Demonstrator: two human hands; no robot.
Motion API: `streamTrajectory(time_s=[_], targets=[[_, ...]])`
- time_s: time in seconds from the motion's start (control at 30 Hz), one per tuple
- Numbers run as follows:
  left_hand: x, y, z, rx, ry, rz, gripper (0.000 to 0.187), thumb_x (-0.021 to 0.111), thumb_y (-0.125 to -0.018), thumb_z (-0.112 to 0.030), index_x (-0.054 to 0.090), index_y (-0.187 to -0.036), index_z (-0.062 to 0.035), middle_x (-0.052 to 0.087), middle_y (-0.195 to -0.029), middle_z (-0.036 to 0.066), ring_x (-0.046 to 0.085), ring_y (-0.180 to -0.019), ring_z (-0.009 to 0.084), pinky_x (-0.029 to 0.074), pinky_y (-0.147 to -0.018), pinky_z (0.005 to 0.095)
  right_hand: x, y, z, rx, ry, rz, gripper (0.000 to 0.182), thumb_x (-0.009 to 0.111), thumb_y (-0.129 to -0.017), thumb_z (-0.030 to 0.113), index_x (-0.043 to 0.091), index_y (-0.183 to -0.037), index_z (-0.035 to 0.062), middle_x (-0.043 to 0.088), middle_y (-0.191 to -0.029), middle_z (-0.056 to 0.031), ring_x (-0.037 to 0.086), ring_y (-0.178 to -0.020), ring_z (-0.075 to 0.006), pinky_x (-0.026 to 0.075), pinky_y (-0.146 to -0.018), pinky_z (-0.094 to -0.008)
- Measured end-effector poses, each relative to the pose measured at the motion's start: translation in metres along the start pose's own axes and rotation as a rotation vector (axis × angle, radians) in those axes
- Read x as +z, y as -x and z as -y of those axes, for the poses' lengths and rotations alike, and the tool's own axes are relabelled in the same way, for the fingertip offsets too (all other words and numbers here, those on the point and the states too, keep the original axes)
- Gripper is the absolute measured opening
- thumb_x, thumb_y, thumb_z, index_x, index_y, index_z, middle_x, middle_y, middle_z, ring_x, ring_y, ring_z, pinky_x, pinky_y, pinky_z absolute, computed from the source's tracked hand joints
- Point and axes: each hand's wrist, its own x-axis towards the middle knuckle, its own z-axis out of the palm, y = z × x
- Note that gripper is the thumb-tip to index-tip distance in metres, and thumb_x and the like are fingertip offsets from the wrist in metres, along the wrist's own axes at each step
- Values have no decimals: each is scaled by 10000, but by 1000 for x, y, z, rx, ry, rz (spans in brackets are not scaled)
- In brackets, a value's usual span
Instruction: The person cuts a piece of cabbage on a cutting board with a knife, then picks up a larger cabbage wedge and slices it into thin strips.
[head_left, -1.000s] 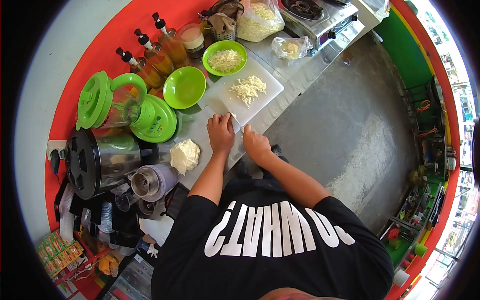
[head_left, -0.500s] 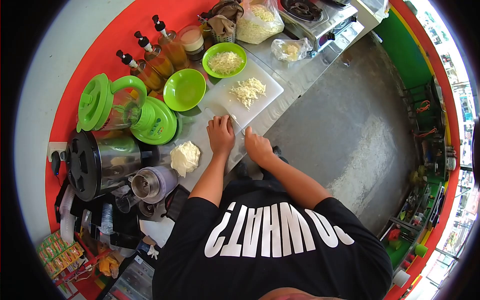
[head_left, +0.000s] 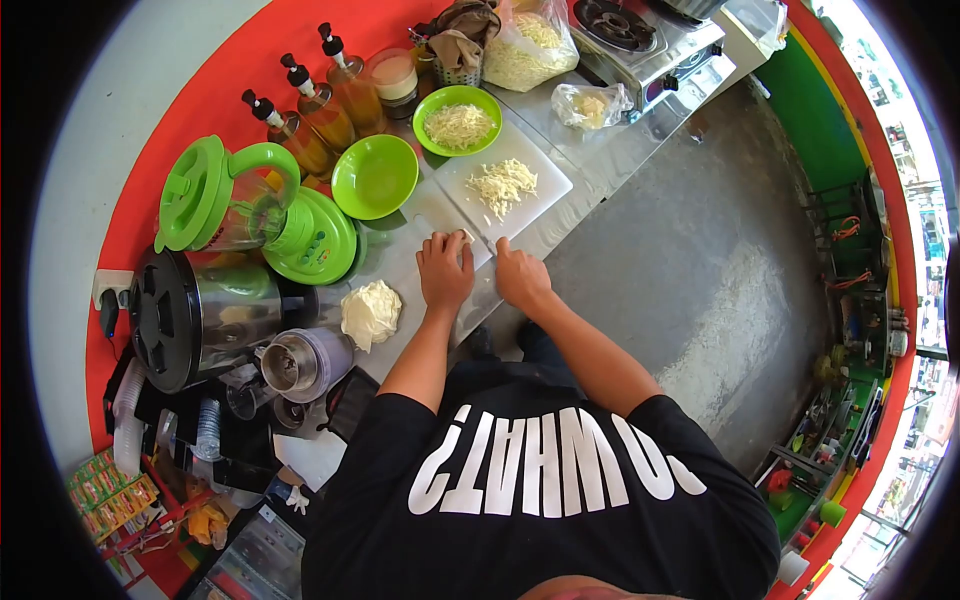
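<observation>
My left hand rests on the near end of the white cutting board, its fingers bent over a small pale piece of cabbage. My right hand is closed round a knife's handle at the board's near right edge. The knife's thin blade lies across the board, close to my left fingertips, and is hard to make out. Beyond it sits a heap of shredded cabbage. A larger pale chunk, apparently cabbage, lies on the metal counter left of my left forearm.
Behind the board stand a green bowl of shreds and a bare green bowl. Pump bottles, a green blender and a metal-topped jar line the left. A bag of shreds and a stove are farther right.
The view has shifted slightly. My right hand and the knife have moved a little forward along the board, while my left hand stays at the cabbage piece.
</observation>
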Motion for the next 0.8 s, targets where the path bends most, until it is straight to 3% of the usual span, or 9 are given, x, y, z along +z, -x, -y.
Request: streamTrajectory(time_s=[0.43, 0.6, 0.8], targets=[[0, -1, 2, 7, -34, 23, 200, 611, -929, -181, 660, -1111, -114, 592, -1034, 68, 566, -1018, 308, 406, -869, 461, 0, 26, 16, -27, 61, 15, 175, 551, -941, 65, 466, -1082, 7, 728, -846, -243, 746, -800, -413, 604, -684, -495], [0, -1, 2, -16, -36, 38, 202, 613, -923, -181, 655, -1110, -116, 590, -1036, 69, 565, -1018, 309, 405, -872, 461, 26, 22, 12, 7, 99, -37, 138, 519, -973, 96, 469, -1078, 22, 736, -777, -189, 752, -718, -361, 607, -615, -457], [2, 0, 4, 0, -38, 33, 219, 607, -913, -175, 650, -1121, -119, 597, -1051, 68, 562, -1027, 309, 403, -880, 457, 40, 5, 15, 3, 157, -108, 143, 501, -987, 114, 466, -1099, 31, 735, -759, -187, 754, -696, -340, 605, -594, -449]])
